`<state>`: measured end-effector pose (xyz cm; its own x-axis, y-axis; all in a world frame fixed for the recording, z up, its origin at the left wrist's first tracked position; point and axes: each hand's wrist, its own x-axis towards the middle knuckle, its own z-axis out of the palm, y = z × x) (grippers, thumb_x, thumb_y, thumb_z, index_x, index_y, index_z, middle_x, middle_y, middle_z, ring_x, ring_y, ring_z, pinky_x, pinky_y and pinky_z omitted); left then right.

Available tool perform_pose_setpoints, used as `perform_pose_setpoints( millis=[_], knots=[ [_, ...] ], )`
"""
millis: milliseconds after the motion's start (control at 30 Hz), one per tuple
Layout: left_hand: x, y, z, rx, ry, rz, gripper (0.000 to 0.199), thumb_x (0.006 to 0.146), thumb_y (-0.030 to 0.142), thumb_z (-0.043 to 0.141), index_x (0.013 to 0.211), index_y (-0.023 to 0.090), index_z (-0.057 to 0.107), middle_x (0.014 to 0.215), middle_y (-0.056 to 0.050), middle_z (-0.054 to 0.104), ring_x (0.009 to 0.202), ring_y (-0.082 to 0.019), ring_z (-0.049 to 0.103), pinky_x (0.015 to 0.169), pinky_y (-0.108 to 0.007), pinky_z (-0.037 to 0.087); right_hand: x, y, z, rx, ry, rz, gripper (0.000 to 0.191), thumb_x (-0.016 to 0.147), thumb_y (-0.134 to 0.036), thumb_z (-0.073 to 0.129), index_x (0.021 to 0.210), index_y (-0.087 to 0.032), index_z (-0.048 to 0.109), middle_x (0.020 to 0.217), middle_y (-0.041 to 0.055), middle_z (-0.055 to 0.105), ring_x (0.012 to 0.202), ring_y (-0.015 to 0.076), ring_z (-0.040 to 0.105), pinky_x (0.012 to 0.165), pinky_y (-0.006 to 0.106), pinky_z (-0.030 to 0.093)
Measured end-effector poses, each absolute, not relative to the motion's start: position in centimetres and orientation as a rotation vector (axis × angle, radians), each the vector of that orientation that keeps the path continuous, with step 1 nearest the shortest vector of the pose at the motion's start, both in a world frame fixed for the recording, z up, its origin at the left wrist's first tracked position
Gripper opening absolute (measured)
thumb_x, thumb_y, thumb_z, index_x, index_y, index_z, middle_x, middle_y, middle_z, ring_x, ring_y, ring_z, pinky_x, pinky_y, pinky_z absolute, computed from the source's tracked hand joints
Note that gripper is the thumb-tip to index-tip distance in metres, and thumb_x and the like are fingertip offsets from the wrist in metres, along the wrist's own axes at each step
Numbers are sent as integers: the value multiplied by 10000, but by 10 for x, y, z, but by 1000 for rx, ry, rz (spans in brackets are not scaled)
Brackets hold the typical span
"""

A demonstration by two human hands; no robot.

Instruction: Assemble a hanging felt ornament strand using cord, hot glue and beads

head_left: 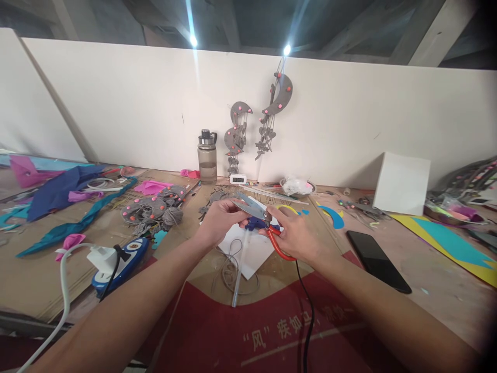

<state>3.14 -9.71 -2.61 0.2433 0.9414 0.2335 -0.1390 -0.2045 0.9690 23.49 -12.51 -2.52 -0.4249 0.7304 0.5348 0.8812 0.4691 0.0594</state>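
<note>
My right hand [289,233] grips scissors [277,243] by their orange-red handle, and the blades point up and to the left, spread apart. Close to the blades, my left hand [219,223] is closed in a pinch; what its fingertips hold is too small to make out. Beneath both hands lies a blue tool [256,224], mostly hidden, which looks like a glue gun. A clear glue stick [239,269] extends toward me from it, across a white sheet [252,261]. Beside the stick is a loose coil of grey cord [225,272].
Left: a blue power strip [128,256] with a white plug, grey felt pieces with pink dots [149,210], coloured cloth [64,189]. Right: a black phone [378,261]. Behind: a bottle [207,163], a small digital clock [238,179], grey moon hangings [280,98] on the white partition.
</note>
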Motion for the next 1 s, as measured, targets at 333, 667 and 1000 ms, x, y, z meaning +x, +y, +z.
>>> perform_pose_setpoints(
  millis=[333, 667, 1000],
  knots=[
    [28, -94, -27, 1458, 913, 1280, 87, 644, 230, 699, 662, 149, 673, 557, 29, 548, 530, -75, 433, 540, -232, 334, 237, -123, -28, -1399, -2274, -329, 517, 872, -546, 475, 1245, -198, 558, 970, 100, 659, 807, 227, 599, 673, 304, 416],
    [32, -94, -27, 1314, 786, 1303, 185, 531, 52, 604, 666, 149, 683, 708, 14, 625, 571, -69, 463, 550, -226, 353, 237, -117, -37, -1267, -2275, -246, 535, 862, -515, 515, 1269, -168, 495, 1107, 145, 551, 972, 274, 544, 793, 382, 456],
    [31, -95, -31, 1385, 763, 1245, 68, 651, 180, 697, 714, 157, 687, 521, 33, 551, 539, -83, 455, 582, -237, 351, 237, -118, -37, -1279, -2284, -217, 512, 859, -516, 522, 1258, -195, 511, 1051, 106, 595, 840, 224, 574, 708, 323, 445]
  ],
)
